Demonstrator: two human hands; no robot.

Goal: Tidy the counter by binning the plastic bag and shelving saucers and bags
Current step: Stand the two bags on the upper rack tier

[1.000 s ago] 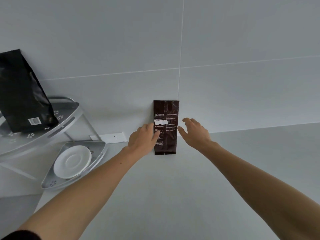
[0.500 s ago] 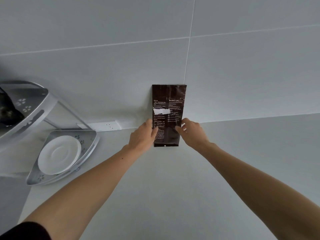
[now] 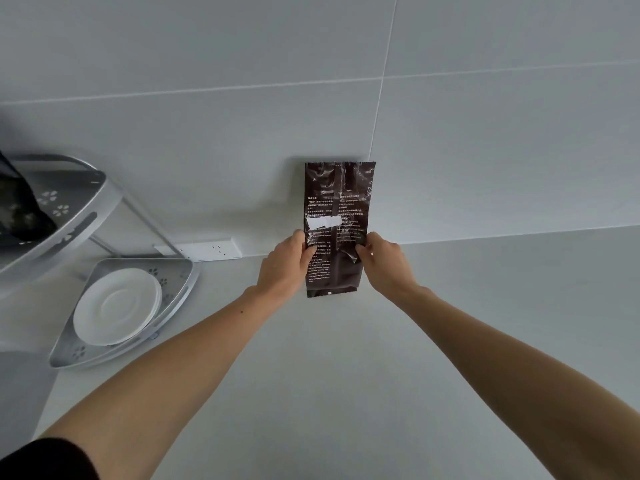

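Note:
A dark brown bag [image 3: 337, 202] with white print and a torn white label stands upright against the tiled wall at the back of the counter. My left hand [image 3: 285, 268] grips its left edge and my right hand [image 3: 386, 266] pinches its right edge, creasing the foil there. A stack of white saucers [image 3: 116, 306] lies on the lower tier of a silver corner shelf [image 3: 180, 292] at the left. A black bag [image 3: 19, 209] sits on the shelf's upper tier, cut off by the frame edge.
A white wall socket strip [image 3: 207, 250] sits low on the wall between the shelf and the brown bag. The grey counter [image 3: 346, 393] stretches forward and to the right. The shelf's slanted legs [image 3: 145, 220] reach toward the socket.
Both hands have closed onto the brown bag's sides; a second ago the right hand was apart from it. The view has shifted right and down, pushing the black bag mostly out of frame.

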